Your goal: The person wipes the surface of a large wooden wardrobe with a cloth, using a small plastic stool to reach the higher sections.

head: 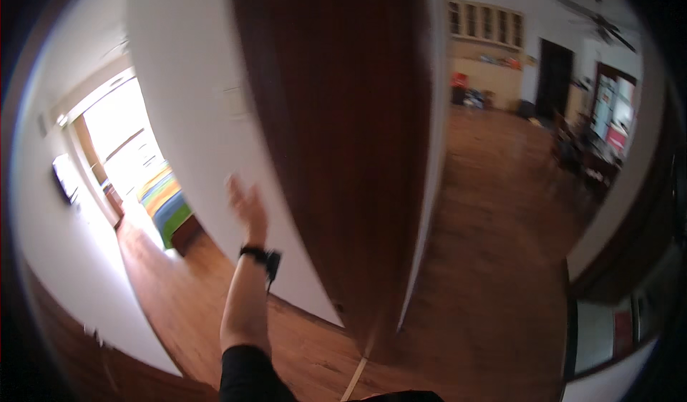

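Observation:
My left hand [248, 209] is raised before the white wall [182, 80], its fingers apart and nothing in them. It is blurred, and I cannot tell whether it touches the wall. A black band with a small device [264, 257] sits around the wrist. Higher on the wall is a pale switch plate [233, 103]. Just right of the hand rises a tall dark brown wooden panel [343, 134], perhaps a door or door frame. My right hand is out of view.
Through the opening at left, a bed with a striped, colourful cover [166, 201] stands near a bright window [121, 128]. Wooden flooring [483, 230] runs into a large room at right, with dark furniture [582, 155] and wall cabinets [485, 24]. A pale floor strip [354, 379] lies below.

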`<action>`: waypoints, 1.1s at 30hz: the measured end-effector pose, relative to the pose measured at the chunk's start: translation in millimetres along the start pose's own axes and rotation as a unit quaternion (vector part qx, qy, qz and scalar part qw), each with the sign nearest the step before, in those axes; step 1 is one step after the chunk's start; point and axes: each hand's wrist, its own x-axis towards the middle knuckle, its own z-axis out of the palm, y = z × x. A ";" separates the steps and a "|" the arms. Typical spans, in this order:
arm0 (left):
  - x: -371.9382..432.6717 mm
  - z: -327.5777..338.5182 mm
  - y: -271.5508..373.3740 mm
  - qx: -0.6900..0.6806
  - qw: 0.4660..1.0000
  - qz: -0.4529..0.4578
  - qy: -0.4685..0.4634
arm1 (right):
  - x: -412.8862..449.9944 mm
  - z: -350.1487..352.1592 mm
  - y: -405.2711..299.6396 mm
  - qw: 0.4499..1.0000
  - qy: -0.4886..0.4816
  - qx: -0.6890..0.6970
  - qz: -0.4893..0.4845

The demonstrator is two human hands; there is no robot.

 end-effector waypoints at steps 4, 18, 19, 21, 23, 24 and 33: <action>-126.2 -52.9 -192.7 -0.066 0.985 -0.143 -0.067 | -5.8 -68.1 87.9 0.993 0.048 -0.034 0.099; -530.9 -11.0 103.7 0.017 0.538 -0.086 -0.839 | 60.9 -300.3 147.5 0.969 0.171 -0.092 0.152; -535.3 2.3 126.8 -0.011 0.534 -0.069 -0.842 | 80.9 -311.2 133.1 0.974 0.160 -0.106 0.123; -542.3 32.3 164.4 -0.050 0.531 -0.027 -0.845 | 117.6 -323.9 107.2 0.981 0.142 -0.114 0.069; -537.4 64.2 192.8 -0.068 0.533 -0.006 -0.843 | 152.5 -325.9 85.0 0.987 0.123 -0.097 0.027; -525.9 83.2 214.6 -0.078 0.527 -0.006 -0.846 | 165.9 -325.9 82.3 0.989 0.121 -0.082 0.013; -502.4 298.0 220.9 -0.042 0.384 0.182 -0.904 | 253.7 -330.9 39.2 0.989 0.111 0.091 0.034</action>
